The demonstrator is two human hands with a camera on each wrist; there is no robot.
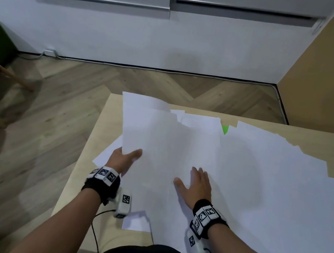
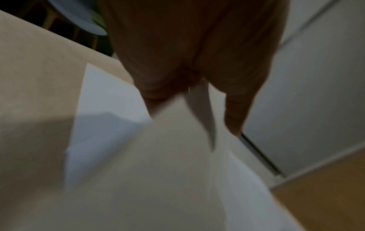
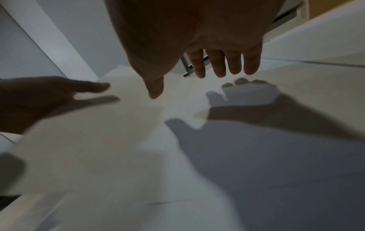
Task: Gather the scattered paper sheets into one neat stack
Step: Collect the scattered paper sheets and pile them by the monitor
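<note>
The left hand (image 1: 123, 160) pinches the near edge of a lifted paper sheet (image 1: 148, 127), thumb on top, by the table's (image 1: 103, 128) left edge. To its right, the right hand (image 1: 195, 186) hovers flat, fingers spread, over scattered sheets (image 1: 273, 189) covering the tabletop; bare wood shows far right.

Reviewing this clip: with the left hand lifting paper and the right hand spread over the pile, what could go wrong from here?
The lifted sheet, which the left hand holds by one corner, may buckle or crease.
Sheets overhanging the table near that hand could slide to the floor.
The right hand, open over the loose pile, might skew it further.
</note>
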